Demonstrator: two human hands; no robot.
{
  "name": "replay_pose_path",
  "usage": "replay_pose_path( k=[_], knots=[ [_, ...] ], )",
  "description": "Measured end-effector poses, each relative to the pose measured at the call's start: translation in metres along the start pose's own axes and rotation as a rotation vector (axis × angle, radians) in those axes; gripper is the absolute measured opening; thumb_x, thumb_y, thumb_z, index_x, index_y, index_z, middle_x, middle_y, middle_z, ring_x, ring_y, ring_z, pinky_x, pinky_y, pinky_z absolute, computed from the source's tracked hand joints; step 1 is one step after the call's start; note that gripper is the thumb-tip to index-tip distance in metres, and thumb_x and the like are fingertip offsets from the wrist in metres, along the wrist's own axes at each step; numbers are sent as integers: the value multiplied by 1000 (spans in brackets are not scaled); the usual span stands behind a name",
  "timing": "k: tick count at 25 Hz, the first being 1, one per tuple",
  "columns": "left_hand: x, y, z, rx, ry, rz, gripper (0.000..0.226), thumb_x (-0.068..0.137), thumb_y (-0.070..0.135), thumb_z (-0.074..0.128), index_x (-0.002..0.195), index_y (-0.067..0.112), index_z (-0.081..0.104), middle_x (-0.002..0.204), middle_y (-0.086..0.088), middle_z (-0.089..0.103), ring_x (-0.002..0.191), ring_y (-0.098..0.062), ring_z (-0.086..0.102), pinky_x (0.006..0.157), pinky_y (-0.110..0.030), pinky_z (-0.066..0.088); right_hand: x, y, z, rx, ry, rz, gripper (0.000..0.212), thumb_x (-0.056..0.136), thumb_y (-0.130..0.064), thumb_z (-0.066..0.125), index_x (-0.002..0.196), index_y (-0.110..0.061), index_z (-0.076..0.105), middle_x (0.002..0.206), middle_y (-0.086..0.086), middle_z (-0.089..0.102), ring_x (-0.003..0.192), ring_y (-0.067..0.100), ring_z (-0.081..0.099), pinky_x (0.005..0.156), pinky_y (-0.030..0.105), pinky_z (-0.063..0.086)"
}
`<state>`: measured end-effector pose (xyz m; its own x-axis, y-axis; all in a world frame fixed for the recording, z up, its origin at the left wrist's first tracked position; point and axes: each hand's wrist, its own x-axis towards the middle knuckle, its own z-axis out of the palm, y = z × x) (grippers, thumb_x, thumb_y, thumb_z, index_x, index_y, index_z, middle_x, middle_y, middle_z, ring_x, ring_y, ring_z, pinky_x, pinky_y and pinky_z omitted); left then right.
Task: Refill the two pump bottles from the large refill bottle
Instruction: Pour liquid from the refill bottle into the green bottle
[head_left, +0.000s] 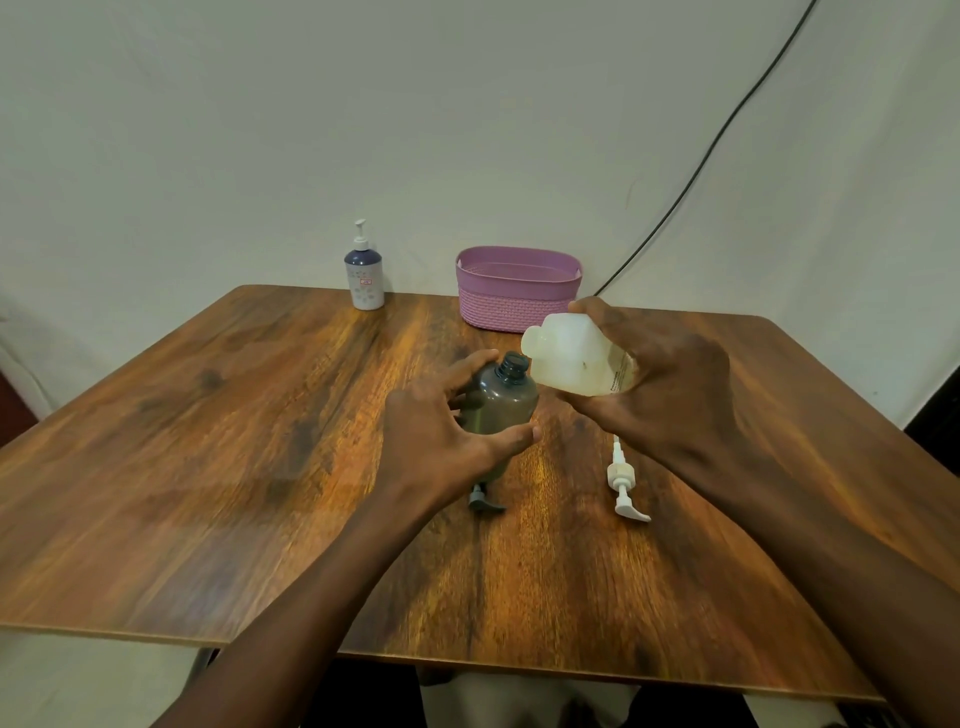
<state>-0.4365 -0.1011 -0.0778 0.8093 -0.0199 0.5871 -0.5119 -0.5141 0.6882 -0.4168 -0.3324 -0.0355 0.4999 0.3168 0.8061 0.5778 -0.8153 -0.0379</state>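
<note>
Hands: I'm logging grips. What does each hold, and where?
The left hand grips the grey bottle round its body. The right hand holds the refill bottle round its lower body, tilted toward the grey one.

Wood table (208, 467). Far edge: white bottle (364, 280) upright, pump fitted; purple basket (514, 306) to its right. Centre: grey bottle (506, 400), neck open. Nearer: grey pump (483, 501) and white pump (623, 483) lying apart.
</note>
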Motion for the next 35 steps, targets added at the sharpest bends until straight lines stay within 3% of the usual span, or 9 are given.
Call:
replay_pose_path(
  k=[4, 11, 21, 26, 35],
  knots=[
    [0, -2, 1, 14, -7, -2, 88, 59, 59, 89, 139, 35, 58, 123, 14, 67, 99, 7, 58, 77, -3, 50, 0, 0, -2, -52, 12, -46, 71, 74, -45, 77, 134, -8, 65, 115, 19, 75, 92, 38, 74, 74, 46, 63],
    [0, -4, 2, 2, -20, 3, 90, 58, 64, 85, 138, 33, 60, 126, 13, 68, 100, 9, 58, 78, -5, 52, -1, 2, -3, -84, 6, -80, 72, 73, -40, 78, 136, -8, 63, 117, 20, 75, 93, 40, 74, 77, 50, 63],
    [-2, -5, 2, -20, -33, -1, 92, 56, 69, 80, 138, 31, 61, 126, 11, 69, 105, 3, 63, 82, -13, 57, 0, 7, -5, -54, -21, -62, 70, 77, -41, 76, 138, -11, 62, 121, 18, 74, 96, 39, 73, 77, 50, 63],
    [-4, -6, 2, -25, -49, -9, 93, 56, 71, 77, 137, 30, 60, 126, 12, 68, 104, 3, 62, 80, -8, 53, 1, 7, -7, -86, -34, -52, 70, 77, -43, 77, 138, -13, 62, 123, 16, 73, 100, 37, 73, 81, 47, 63],
    [-5, -6, 2, -21, -50, -1, 86, 60, 56, 89, 137, 28, 61, 124, 14, 67, 105, 1, 63, 80, -8, 53, 4, 6, -9, -102, -31, -70, 71, 76, -43, 79, 139, -13, 62, 124, 16, 73, 102, 38, 73, 79, 49, 63]
  ],
)
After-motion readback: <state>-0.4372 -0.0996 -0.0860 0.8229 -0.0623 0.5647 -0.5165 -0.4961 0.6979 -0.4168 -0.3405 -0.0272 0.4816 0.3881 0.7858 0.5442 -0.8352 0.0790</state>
